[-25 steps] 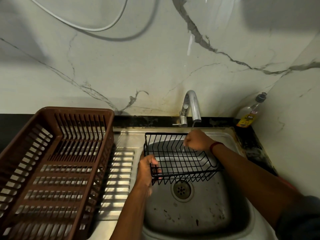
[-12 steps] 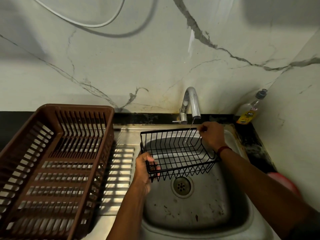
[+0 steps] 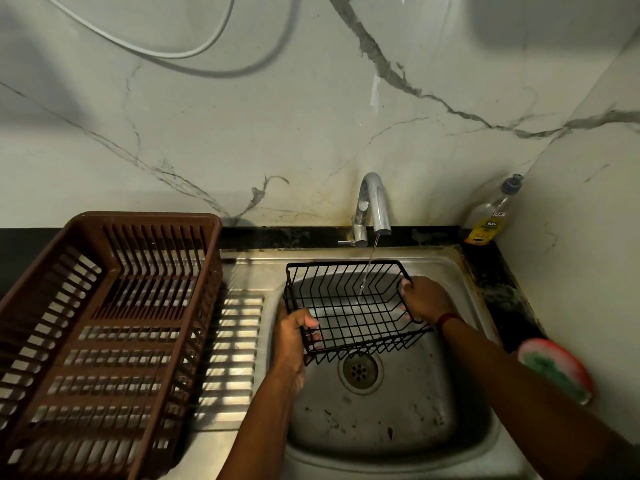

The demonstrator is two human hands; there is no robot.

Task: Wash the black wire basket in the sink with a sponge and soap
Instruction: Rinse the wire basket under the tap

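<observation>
The black wire basket [image 3: 353, 306] is held in the air over the basin of the stainless steel sink [image 3: 381, 420], just above the round drain [image 3: 358, 370], with its near edge tipped lower than its far edge. Its place is almost the same as one second ago.

The left hand [image 3: 294, 337] is still closed around the near left corner of the basket, the fingers curled over the rim wire.

The right hand [image 3: 424, 301] has changed its place. One second ago it was at the far rim, directly under the spout; half a second ago it was at the far right corner. Now the right side rim is gripped by it, closer to the person, with the fingers wrapped around the wire. A red band [image 3: 448, 318] is seen on this wrist.

Because the hand was moved away, the thin stream of water [image 3: 370, 265] from the curved chrome tap [image 3: 375, 202] now falls freely through the far rim into the basket.

A brown plastic dish rack [image 3: 104, 323] stands on the drainboard at the left. A clear soap bottle with a yellow label [image 3: 491, 216] stands in the corner on the black worktop [image 3: 502, 289]. A pink and green sponge [image 3: 554, 368], blurred, is now seen more fully at the right.
</observation>
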